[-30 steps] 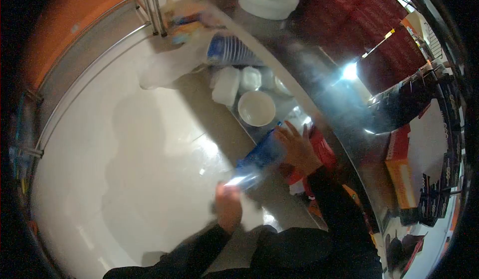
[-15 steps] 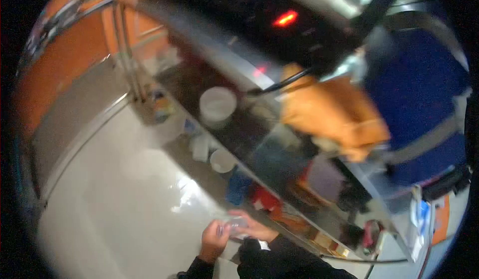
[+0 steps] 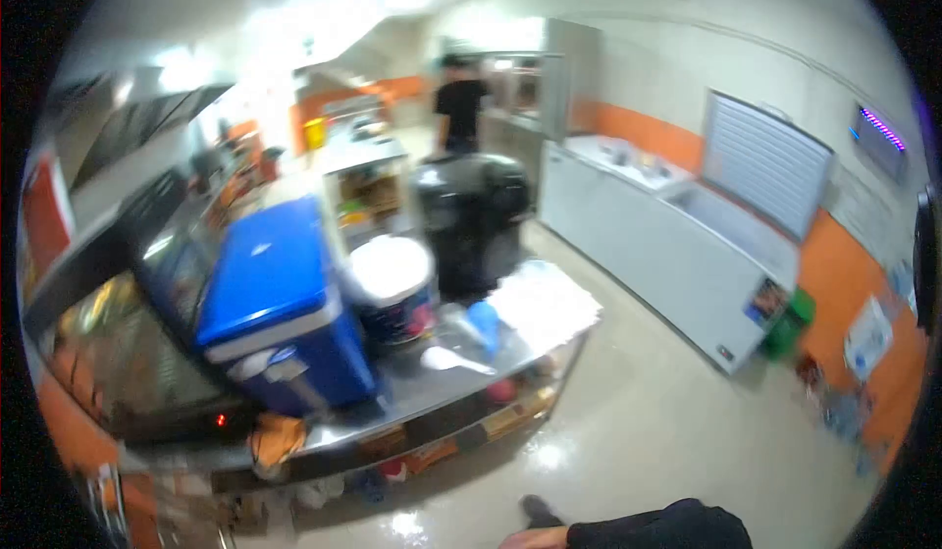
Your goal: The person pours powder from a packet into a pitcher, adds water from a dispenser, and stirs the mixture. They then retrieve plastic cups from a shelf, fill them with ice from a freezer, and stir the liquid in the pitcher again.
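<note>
Only the wrist and back part of my right hand (image 3: 537, 539) show at the bottom edge, beyond a black sleeve (image 3: 667, 527). Its fingers are cut off, so I cannot see whether it grips anything. My left hand is out of the picture. Just above my right hand is a dark shoe (image 3: 538, 510) on the shiny floor. The steel table (image 3: 417, 387) stands ahead and to the left, bearing a blue cooler box (image 3: 265, 264), a lidded white bucket (image 3: 391, 269), a white scoop-like utensil (image 3: 453, 360) and a pile of white sheets (image 3: 545, 299).
A tall black container (image 3: 476, 220) stands behind the table. Along the right wall runs a long chest freezer (image 3: 648, 255) with one lid (image 3: 765, 161) raised. Beside it is a green bin (image 3: 788, 323). A person in black (image 3: 459, 107) stands at the back near a tall cabinet (image 3: 574, 88).
My view has swung up and across the room. Half a second ago both hands were together around a clear plastic item; now only part of my right hand shows, at the bottom edge.
</note>
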Demonstrator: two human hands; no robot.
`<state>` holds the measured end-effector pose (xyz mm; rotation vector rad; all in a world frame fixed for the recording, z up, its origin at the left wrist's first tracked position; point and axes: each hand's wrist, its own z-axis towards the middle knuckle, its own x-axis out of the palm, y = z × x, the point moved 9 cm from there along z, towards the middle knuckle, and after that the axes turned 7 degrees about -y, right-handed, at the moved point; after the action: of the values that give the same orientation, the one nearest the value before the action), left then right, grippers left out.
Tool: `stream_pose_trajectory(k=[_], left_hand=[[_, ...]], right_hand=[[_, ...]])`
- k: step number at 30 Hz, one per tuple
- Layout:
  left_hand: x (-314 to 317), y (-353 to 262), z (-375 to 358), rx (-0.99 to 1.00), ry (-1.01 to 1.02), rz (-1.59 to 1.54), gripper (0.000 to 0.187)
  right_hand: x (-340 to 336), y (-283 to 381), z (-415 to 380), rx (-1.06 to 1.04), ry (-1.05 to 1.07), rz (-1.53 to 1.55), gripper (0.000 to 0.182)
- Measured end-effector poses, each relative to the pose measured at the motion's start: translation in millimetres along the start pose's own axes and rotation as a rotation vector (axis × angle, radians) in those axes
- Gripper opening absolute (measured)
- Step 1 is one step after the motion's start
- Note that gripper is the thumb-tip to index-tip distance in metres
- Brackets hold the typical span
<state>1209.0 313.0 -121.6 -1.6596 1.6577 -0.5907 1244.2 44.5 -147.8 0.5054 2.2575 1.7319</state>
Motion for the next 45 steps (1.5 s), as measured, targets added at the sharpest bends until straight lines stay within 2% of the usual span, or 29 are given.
stream_pose_trajectory(k=[1, 3, 6, 9, 11, 12, 13, 14, 15, 16, 19, 21, 24, 27, 28, 31, 33, 36, 39, 43, 45], left_hand=[[10, -29, -7, 0.039, 0.023, -0.013, 0.047], [49, -86, -11, 0.117, 0.093, -0.047, 0.049], [147, -163, -9, 0.209, 0.269, -0.129, 0.053], [287, -224, -9, 0.242, 0.586, -0.263, 0.057], [389, -258, -20, 0.236, 0.848, -0.342, 0.06], [441, -278, -31, 0.326, 0.962, -0.298, 0.069], [492, -292, -45, 0.305, 1.069, -0.266, 0.076], [543, -305, -61, 0.285, 1.174, -0.23, 0.082], [584, -315, -84, 0.147, 1.261, -0.203, 0.084], [618, -326, -101, 0.139, 1.331, -0.125, 0.086], [693, -345, -111, 0.092, 1.479, 0.116, 0.094], [724, -350, -82, -0.008, 1.508, 0.293, 0.098], [769, -376, -17, 0.086, 1.485, 0.441, 0.089], [822, -420, 57, -0.002, 1.449, 0.167, 0.084], [849, -428, 98, -0.002, 1.409, 0.163, 0.08], [912, -518, 163, -0.025, 1.305, -0.034, 0.079], [961, -588, 198, 0.025, 1.227, -0.011, 0.092], [1030, -686, 241, 0.254, 1.198, 0.064, 0.084], [1094, -770, 272, 0.469, 1.215, 0.054, 0.064], [1165, -826, 359, 0.557, 1.051, 0.182, 0.067], [1192, -849, 400, 0.533, 0.931, 0.223, 0.069]], right_hand=[[-8, 22, -37, -0.12, -0.125, 0.003, 0.035], [-34, -18, -104, 0.138, -0.435, 0.878, 0.035], [-95, -40, -223, -0.048, -0.677, 1.024, 0.052], [-158, -71, -345, -0.264, -0.881, 0.528, 0.049], [-199, -75, -407, -0.242, -0.983, 0.75, 0.052], [-217, -72, -442, -0.29, -1.067, 0.965, 0.054], [-235, -67, -477, -0.34, -1.147, 1.178, 0.055], [-254, -57, -509, -0.369, -1.211, 1.15, 0.056], [-269, -48, -537, -0.39, -1.273, 1.122, 0.057], [-282, -46, -566, -0.4, -1.331, 1.094, 0.058], [-339, -57, -618, -0.435, -1.311, 1.108, 0.058], [-386, -56, -643, -0.473, -1.318, 1.106, 0.055], [-461, -60, -670, -0.579, -1.358, 1.107, 0.052], [-545, -46, -690, -0.652, -1.503, 1.008, 0.052], [-572, -41, -699, -0.66, -1.569, 0.957, 0.053], [-656, -96, -728, -0.409, -1.787, 1.052, 0.052], [-706, -101, -756, -0.214, -1.947, 0.894, 0.053], [-781, -86, -793, -0.018, -2.084, 0.659, 0.057], [-855, -101, -843, 0.025, -2.226, 0.462, 0.063], [-969, -97, -876, 0.035, -2.384, 0.417, 0.066], [-1047, -151, -893, 0.126, -2.33, 0.323, 0.067]])
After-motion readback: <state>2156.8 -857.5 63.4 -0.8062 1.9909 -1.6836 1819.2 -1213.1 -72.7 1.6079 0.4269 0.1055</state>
